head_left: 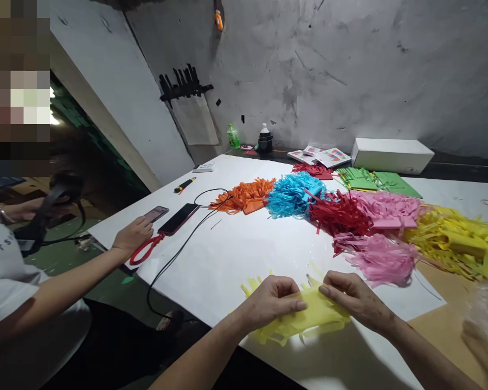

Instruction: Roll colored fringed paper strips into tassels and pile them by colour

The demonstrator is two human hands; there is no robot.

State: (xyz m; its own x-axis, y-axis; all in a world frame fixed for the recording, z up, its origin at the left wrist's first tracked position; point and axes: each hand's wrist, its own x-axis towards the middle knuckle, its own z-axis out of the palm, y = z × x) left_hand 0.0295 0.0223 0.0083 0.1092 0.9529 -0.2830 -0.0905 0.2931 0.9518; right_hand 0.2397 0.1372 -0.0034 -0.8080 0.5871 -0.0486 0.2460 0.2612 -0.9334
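Between my two hands is a piece of yellow fringed tissue paper, held just above the front of the white table. My left hand pinches its left part, thumb on top. At the upper right edge my right hand grips the same sheet between thumb and fingers. Cut strips stick out at the sheet's far left and along its near side. Beyond my right hand lies a pink fringed bundle. The fingers under the paper are partly hidden.
Orange, blue, red and yellow fringed bundles lie across the table. A co-worker's hand touches a phone at left, beside another phone and a black cable. A white box stands behind.
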